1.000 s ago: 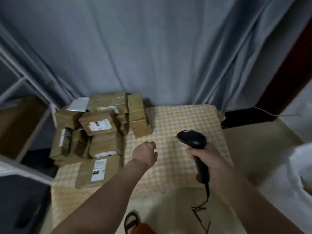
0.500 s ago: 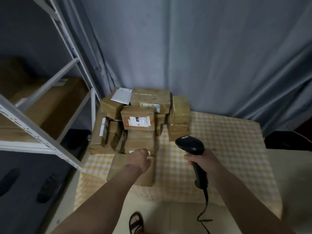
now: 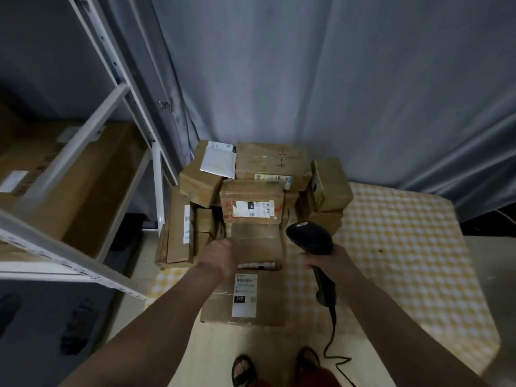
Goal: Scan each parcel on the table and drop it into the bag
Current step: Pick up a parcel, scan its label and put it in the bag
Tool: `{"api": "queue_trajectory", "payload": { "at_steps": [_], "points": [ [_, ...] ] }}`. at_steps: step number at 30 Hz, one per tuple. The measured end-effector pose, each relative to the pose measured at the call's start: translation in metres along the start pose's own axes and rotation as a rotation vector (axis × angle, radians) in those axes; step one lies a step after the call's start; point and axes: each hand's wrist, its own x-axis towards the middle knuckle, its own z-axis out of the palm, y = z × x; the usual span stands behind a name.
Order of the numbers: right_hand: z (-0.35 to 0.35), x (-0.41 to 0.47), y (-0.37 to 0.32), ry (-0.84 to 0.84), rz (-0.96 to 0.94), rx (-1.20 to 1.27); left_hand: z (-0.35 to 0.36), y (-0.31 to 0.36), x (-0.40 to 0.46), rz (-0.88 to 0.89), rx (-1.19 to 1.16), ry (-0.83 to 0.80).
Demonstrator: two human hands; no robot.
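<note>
A pile of several brown cardboard parcels with white labels stands at the back left of the table, which has a yellow checked cloth. A flat parcel with a white label lies nearest me. Behind it sits a plain brown parcel. My left hand is at that parcel's left edge, fingers curled; its grip is hidden. My right hand grips a black barcode scanner, head pointing at the pile. No bag is in view.
A white metal shelf rack with large cardboard boxes stands to the left. Grey curtains hang behind the table. The scanner's cable drops toward my sandalled feet at the table's near edge.
The view has swung left and closer to the pile. My left hand has reached forward from above the cloth to the plain parcel's left edge. The scanner stays in my right hand.
</note>
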Motion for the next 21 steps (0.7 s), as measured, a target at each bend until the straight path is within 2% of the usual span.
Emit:
{"api": "queue_trajectory", "payload": {
  "at_steps": [12,21],
  "points": [
    [0.013,0.091,-0.039,-0.095,0.037,0.095,-0.03,0.029,0.101,0.112,0.131,-0.05],
    [0.004,0.149,-0.025,-0.044,0.118,0.173,-0.022,0.059,0.188,0.135,0.221,-0.088]
  ]
}}
